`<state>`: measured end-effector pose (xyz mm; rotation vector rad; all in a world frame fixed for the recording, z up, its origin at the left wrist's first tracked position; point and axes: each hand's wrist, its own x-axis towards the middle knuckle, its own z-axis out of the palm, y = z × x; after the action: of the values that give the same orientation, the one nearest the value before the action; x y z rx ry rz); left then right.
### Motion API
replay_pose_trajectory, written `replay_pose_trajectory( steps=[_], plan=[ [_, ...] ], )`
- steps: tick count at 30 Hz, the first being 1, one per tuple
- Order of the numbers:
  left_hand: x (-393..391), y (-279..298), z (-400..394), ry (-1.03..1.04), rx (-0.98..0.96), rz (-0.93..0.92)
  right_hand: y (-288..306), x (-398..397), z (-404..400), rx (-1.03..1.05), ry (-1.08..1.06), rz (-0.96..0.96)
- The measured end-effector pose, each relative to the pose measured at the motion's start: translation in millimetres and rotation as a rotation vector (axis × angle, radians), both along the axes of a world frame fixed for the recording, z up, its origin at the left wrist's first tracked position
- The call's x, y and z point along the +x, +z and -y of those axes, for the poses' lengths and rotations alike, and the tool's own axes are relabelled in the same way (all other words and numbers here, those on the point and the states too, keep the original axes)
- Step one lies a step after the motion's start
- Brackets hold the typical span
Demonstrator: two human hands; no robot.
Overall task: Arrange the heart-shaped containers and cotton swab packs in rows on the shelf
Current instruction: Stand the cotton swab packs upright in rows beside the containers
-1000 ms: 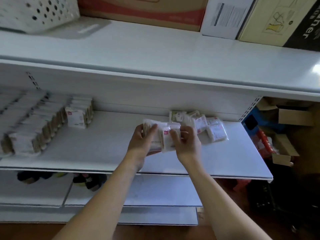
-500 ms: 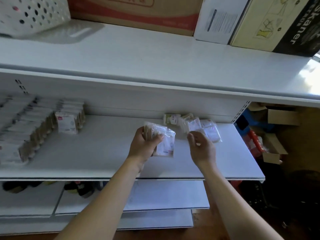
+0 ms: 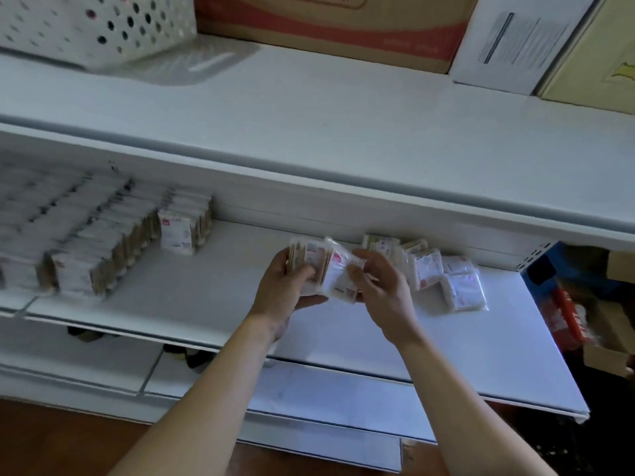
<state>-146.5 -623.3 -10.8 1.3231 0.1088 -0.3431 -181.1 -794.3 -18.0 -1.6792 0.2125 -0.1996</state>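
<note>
White metal shelf (image 3: 206,304), wooden floor (image 3: 68,441), both grips clasping swab packs (image 3: 330,269)

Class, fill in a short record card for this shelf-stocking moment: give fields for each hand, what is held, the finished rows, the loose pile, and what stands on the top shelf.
Left hand: grips a stack of cotton swab packs from the left side.
Right hand: fingers curled on the same stack's right side.
Finished rows: packs standing in rows at the left of the middle shelf.
Loose pile: unsorted packs lying behind the right hand.
Top shelf: perforated white basket, cardboard boxes.
</note>
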Motion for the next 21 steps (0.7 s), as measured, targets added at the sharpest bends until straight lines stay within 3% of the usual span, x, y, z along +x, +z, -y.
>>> replay_pose_trajectory(
  steps=[6, 12, 21],
  plan=[
    [30, 11, -82, 0.264, -0.047, 0.035, 0, 31, -58, 0.088, 0.047, -0.057],
    [57, 19, -186, 0.312, 0.064, 0.098, -8, 64, -158, 0.066, -0.116, 0.016],
    [82, 34, -314, 0.355, 0.093, 0.133, -27, 108, -277, -0.316, -0.205, 0.002]
  ],
)
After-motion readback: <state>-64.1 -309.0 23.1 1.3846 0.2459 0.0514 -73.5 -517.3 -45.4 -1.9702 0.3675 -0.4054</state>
